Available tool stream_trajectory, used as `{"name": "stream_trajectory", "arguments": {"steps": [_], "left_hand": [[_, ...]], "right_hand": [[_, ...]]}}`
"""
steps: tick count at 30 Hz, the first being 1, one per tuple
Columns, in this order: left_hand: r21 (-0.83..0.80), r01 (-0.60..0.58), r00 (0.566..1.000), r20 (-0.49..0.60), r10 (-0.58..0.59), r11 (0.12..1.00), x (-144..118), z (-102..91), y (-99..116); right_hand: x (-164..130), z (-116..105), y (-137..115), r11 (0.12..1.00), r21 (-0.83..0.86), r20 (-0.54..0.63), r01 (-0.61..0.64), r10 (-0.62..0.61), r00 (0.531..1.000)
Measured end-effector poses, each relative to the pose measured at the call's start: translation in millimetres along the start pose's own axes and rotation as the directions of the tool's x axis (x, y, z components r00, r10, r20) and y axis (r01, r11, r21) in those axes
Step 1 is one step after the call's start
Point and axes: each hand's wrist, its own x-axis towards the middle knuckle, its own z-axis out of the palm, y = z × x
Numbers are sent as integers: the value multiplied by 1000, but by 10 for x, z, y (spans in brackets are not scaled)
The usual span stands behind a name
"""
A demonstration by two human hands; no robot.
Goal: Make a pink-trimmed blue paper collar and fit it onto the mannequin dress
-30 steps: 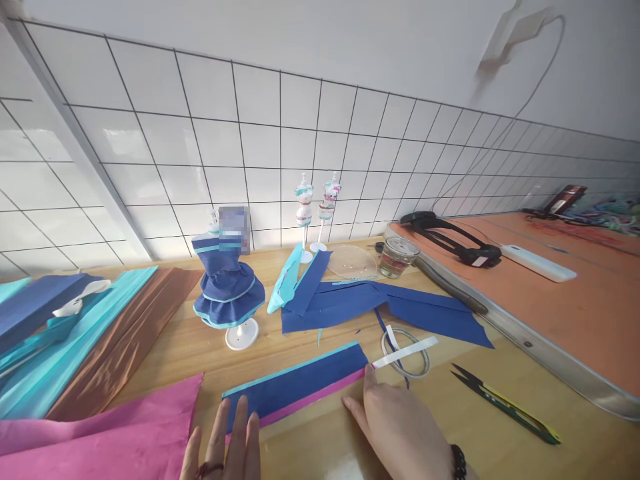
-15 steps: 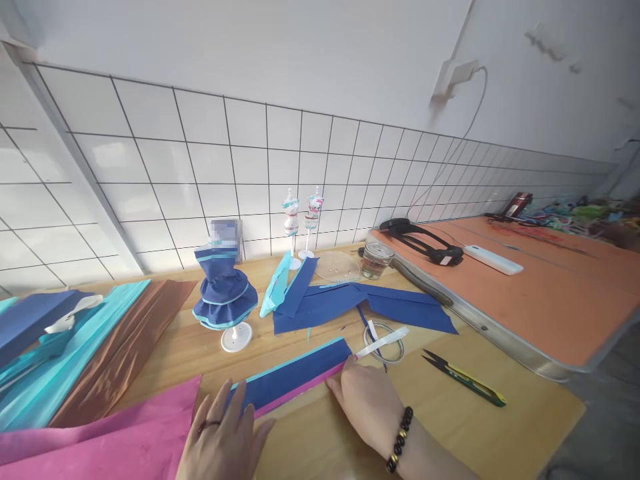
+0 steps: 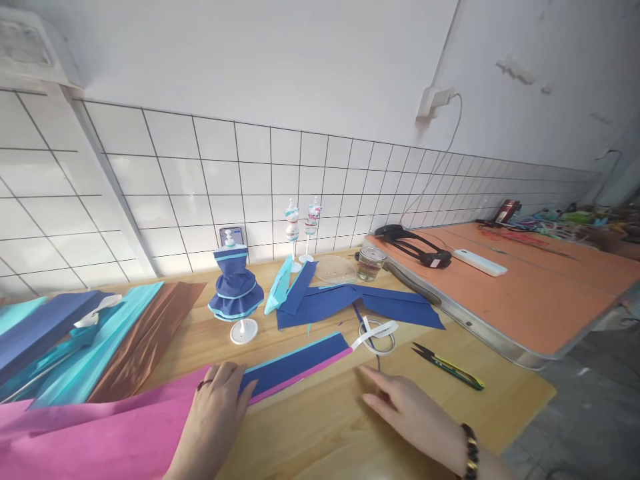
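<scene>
A long dark blue fabric strip (image 3: pixel 300 358) lies on the wooden table, with light blue trim along its far edge and pink trim along its near edge. Over its left end, my left hand (image 3: pixel 217 400) is bent, fingers close together and thumb by the near edge; the fingertips are partly hidden. My right hand (image 3: pixel 407 407) hovers to the right of the strip, thumb and forefinger apart, holding nothing. A white ribbon tail (image 3: pixel 377 332) extends from the strip's right end. Pink fabric (image 3: pixel 110 427) is spread beside my left hand.
A small dress form (image 3: pixel 235 287) wears a blue ruffled dress. Behind are two smaller forms (image 3: pixel 311 223), blue fabric pieces (image 3: pixel 320 307) and a glass (image 3: pixel 371 263). Thread snips (image 3: pixel 447 367) lie at right, near an orange-topped surface (image 3: pixel 530 293). Brown and turquoise fabrics (image 3: pixel 145 337) lie left.
My right hand has let go of the strip's right end and moved right and down, its fingers parting. The fingers of my left hand have bent and drawn together. The view has shifted slightly.
</scene>
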Motion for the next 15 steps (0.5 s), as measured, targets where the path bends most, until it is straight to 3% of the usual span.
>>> {"name": "stream_trajectory", "arguments": {"steps": [4, 9, 12, 15], "left_hand": [[-108, 87, 994, 80, -78, 990, 68, -78, -91], [-206, 144, 985, 127, -119, 968, 91, -151, -109], [-215, 151, 985, 117, -129, 965, 80, -146, -103], [-237, 152, 985, 120, -127, 959, 66, -142, -101]], "right_hand": [[-239, -37, 546, 997, 64, -132, -32, 40, 990], [-361, 106, 1175, 985, 62, -211, -159, 169, 963], [-384, 227, 1184, 989, 56, -205, -140, 149, 967], [-369, 301, 927, 996, 50, -181, -73, 81, 980]]}}
